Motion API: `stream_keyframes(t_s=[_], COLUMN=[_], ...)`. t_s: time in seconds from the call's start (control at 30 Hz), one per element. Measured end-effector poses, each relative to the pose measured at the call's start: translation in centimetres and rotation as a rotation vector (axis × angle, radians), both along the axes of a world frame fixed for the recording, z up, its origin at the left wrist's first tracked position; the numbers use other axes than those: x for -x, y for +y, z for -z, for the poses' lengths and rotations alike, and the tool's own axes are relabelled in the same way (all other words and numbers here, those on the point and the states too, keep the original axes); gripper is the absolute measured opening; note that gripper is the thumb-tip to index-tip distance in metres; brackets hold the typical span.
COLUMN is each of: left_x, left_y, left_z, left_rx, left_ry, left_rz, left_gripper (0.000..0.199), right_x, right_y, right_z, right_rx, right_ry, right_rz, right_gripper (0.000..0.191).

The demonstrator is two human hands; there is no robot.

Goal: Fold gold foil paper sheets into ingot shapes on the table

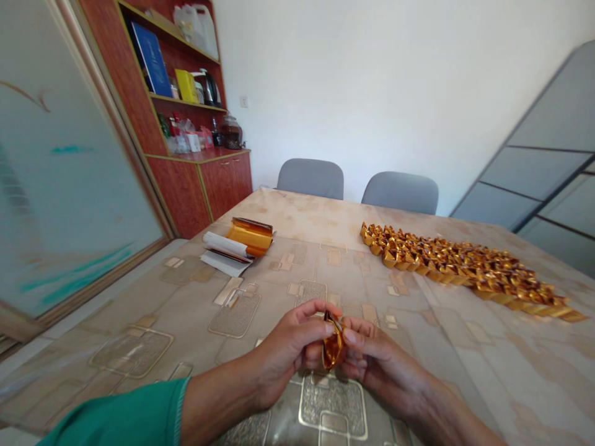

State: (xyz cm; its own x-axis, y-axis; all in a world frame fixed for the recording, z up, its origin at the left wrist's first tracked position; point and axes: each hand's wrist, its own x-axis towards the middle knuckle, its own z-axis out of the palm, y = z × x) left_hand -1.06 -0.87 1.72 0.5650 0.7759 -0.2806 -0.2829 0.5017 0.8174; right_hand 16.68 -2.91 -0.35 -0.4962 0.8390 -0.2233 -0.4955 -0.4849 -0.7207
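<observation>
My left hand (288, 350) and my right hand (372, 359) meet above the table, and both pinch a curled piece of gold foil paper (333, 342) between fingers and thumbs. Part of the foil is hidden by my fingers. Farther off to the right lies a large mass of folded gold foil ingots (460, 269), packed side by side in rows. A stack of gold foil sheets (251, 235) lies at the far left of the table with a roll of white paper (226, 246) on it, both well beyond my hands.
The table has a beige patterned cover (153, 310). Two grey chairs (310, 178) stand beyond its far edge. A red-brown wooden cabinet (195, 179) with cluttered shelves stands back left, a frosted glass panel (69, 167) is at left, and a framed glass partition (548, 161) is at right.
</observation>
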Motion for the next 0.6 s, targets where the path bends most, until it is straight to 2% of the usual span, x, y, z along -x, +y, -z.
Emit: stream_keyframes(t_s=[0.2, 0.43, 0.6], left_x=[0.48, 0.55, 0.34], left_y=[0.35, 0.57, 0.52], left_z=[-0.02, 0.59, 0.90], left_rx=[0.102, 0.204, 0.243], left_ry=[-0.097, -0.203, -0.262], left_rz=[0.045, 0.049, 0.073], left_gripper=[0.039, 0.031, 0.034], right_x=[0.07, -0.18, -0.28], right_y=[-0.19, -0.02, -0.05], right_z=[-0.60, -0.33, -0.08], right_rx=[0.008, 0.032, -0.011], right_ry=[0.039, 0.065, 0.077], right_rz=[0.016, 0.066, 0.024], right_gripper=[0.023, 0.019, 0.020])
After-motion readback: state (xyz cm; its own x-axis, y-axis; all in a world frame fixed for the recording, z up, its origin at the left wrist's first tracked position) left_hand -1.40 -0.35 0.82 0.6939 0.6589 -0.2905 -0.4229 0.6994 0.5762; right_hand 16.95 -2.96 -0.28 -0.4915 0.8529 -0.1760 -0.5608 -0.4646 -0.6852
